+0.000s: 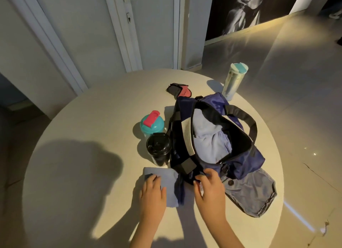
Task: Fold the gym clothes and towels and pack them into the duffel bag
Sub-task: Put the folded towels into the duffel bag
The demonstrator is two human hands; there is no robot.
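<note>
A navy duffel bag [240, 161] stands open on the round white table [92, 136], with light blue cloth [209, 136] lying inside it. In front of the bag lies a folded light blue towel [162, 175]; my left hand [152, 192] rests flat on it with straight fingers. My right hand [209, 188] sits at the bag's near end, its fingertips curled around a dark strap there. A grey denim garment [253, 192] with buttons lies under the bag's near right corner.
A black-lidded cup [159, 148] and a teal bottle with a red cap [152, 124] stand left of the bag. A tall pale tumbler [234, 81] stands behind it, and a red and grey pouch [178, 91] lies at the back.
</note>
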